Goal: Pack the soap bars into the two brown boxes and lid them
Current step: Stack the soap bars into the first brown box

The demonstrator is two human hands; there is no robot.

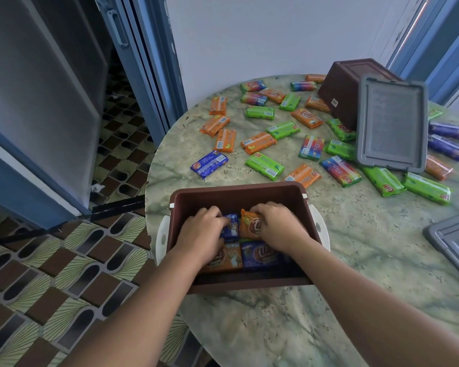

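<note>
Wrapped soap bars (265, 165) scattered over the far round marble table (355, 247), near open brown plastic box (236, 192) with some packed, left hand (200, 231) gripping blue wrapped bar (231, 227), right hand (278, 225) gripping orange wrapped bar (251, 225), second brown box (342, 91) tipped far right, grey lid (391, 123) leaning on it.

- I count two brown boxes: one upright (239, 193) and one tipped over (347, 86).
- Two grey lids (392, 123).
- About ten orange soap bars (258, 143) loose on the table.
- Roughly nine green bars (264, 166).
- Four rainbow bars (311, 147).
- Three blue or purple bars (209, 164) loose.
- At least four bars inside the upright box; my view is partly blocked there.
</note>
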